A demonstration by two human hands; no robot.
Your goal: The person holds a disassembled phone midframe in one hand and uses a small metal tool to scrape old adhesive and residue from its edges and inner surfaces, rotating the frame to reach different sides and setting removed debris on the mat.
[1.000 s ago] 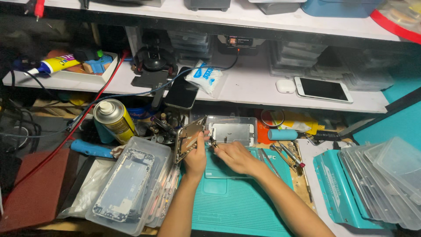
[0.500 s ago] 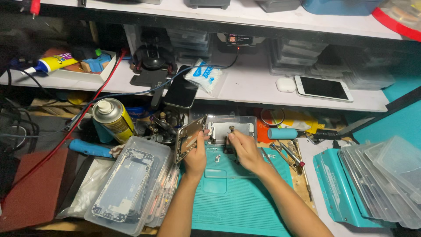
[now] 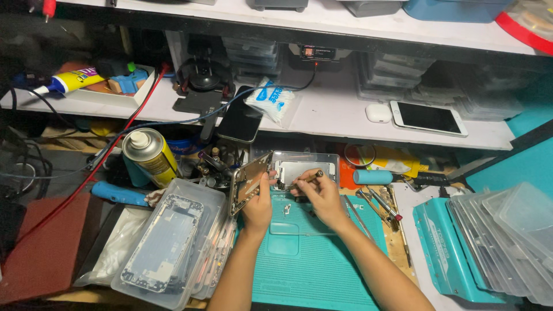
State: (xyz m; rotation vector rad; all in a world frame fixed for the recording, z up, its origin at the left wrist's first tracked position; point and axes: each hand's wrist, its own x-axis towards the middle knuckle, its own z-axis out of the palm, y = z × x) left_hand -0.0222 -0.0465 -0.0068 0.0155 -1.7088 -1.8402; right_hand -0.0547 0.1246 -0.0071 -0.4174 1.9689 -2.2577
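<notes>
My left hand (image 3: 257, 203) holds an opened phone's screen panel (image 3: 246, 181) tilted up on its left edge. The phone's silver rear housing (image 3: 304, 170) lies flat beside it at the far end of a teal work mat (image 3: 311, 259). My right hand (image 3: 320, 197) grips a small screwdriver (image 3: 307, 179) whose tip points left into the housing near the hinge side. A tiny metal part (image 3: 286, 209) rests on the mat between my hands.
Clear plastic trays with a bare phone frame (image 3: 164, 242) lie at left, a yellow spray can (image 3: 150, 154) behind them. Tools (image 3: 380, 201) and a teal case with stacked trays (image 3: 495, 247) sit at right. A white phone (image 3: 427, 118) and earbud case (image 3: 378, 112) rest on the shelf.
My right hand moved up from the mat to the housing and now holds the screwdriver against it. My left hand stays on the raised screen panel.
</notes>
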